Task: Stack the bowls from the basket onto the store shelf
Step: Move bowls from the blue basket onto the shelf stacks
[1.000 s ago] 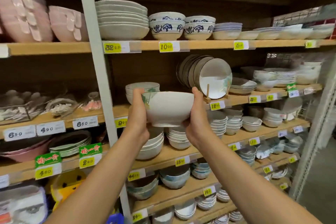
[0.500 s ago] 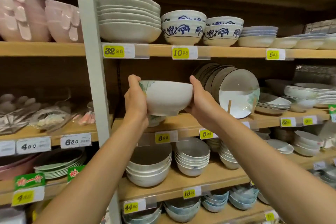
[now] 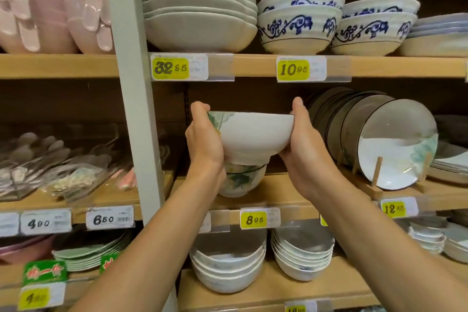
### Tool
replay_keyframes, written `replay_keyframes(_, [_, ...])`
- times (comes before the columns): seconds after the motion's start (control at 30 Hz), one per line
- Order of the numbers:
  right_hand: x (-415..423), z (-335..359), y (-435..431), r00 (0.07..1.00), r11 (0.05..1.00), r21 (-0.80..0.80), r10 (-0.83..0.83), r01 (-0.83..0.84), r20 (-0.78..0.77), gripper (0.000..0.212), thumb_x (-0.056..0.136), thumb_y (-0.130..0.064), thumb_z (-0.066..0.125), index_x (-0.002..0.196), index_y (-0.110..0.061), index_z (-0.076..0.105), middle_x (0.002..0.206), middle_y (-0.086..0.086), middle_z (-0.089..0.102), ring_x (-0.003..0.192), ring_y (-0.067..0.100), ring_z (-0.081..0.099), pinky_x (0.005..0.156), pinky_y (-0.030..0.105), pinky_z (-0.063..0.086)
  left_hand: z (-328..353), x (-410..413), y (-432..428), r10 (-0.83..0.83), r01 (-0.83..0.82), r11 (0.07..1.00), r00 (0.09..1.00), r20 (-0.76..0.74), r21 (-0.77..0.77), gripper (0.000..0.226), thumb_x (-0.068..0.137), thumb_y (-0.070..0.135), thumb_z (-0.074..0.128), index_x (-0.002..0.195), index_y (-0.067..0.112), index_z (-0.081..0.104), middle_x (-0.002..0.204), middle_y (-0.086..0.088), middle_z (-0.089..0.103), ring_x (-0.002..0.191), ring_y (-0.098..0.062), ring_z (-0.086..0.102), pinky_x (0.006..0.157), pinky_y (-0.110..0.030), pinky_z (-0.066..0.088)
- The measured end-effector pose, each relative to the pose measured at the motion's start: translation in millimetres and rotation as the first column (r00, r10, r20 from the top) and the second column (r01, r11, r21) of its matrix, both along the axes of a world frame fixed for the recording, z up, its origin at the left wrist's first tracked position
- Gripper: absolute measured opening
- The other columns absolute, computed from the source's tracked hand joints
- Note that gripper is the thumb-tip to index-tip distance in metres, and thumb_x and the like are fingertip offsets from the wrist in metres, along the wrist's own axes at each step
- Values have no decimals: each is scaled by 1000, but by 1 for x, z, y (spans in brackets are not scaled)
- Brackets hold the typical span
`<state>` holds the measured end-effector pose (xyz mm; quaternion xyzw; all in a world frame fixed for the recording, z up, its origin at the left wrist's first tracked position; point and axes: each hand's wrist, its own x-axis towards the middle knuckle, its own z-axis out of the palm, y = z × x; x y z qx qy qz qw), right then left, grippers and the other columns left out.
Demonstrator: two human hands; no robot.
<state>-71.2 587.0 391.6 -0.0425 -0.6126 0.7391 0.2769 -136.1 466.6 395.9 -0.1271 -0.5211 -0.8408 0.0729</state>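
Note:
A white bowl (image 3: 249, 135) with a green leaf print near its left rim is held upright between both hands. My left hand (image 3: 203, 138) grips its left side with the thumb hooked over the rim. My right hand (image 3: 302, 140) grips its right side the same way. The bowl's foot sits just above or in a matching green-printed bowl (image 3: 240, 181) that stands on the wooden shelf (image 3: 283, 191) above the 8.95 tag; whether they touch is hidden. The basket is out of view.
Dark-rimmed plates (image 3: 374, 139) stand on edge in a wooden rack right beside my right hand. A grey shelf upright (image 3: 138, 119) runs close to the left of my left hand. The shelf board above (image 3: 253, 64) carries stacked bowls. More bowl stacks (image 3: 228, 271) fill the shelf below.
The view has closed in on the shelf. Both hands have carried the bowl forward and down over the printed bowl that stands on the shelf.

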Motion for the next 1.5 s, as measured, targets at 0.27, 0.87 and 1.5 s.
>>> replay_keyframes(0.27, [-12, -16, -20, 990, 991, -130, -53, 36, -132, 76, 73, -49, 56, 142, -23, 36, 115, 3, 62, 97, 11, 64, 70, 25, 54, -13, 11, 15, 160, -188, 970, 971, -177, -155, 71, 64, 64, 38, 119, 23, 55, 101, 6, 64, 97, -16, 60, 85, -44, 49])
replay_keyframes(0.87, [-92, 2, 38, 999, 961, -274, 30, -25, 17, 50, 90, -25, 39, 51, -21, 69, 55, -4, 69, 50, 12, 67, 44, 17, 49, -23, -22, -16, 57, -208, 922, 908, -415, -326, 28, 59, 51, 79, 76, 67, 63, 86, 36, 68, 92, 13, 64, 74, -13, 53])
replay_keyframes(1.5, [-111, -25, 23, 953, 986, -86, -112, 142, 280, 50, 89, -45, 33, 118, -15, 60, 104, 10, 69, 94, 29, 66, 92, 47, 53, -65, -37, -23, 26, -97, 964, 960, -277, -246, 67, 65, 40, 82, 124, 17, 60, 108, 11, 73, 103, -5, 68, 76, -15, 54])
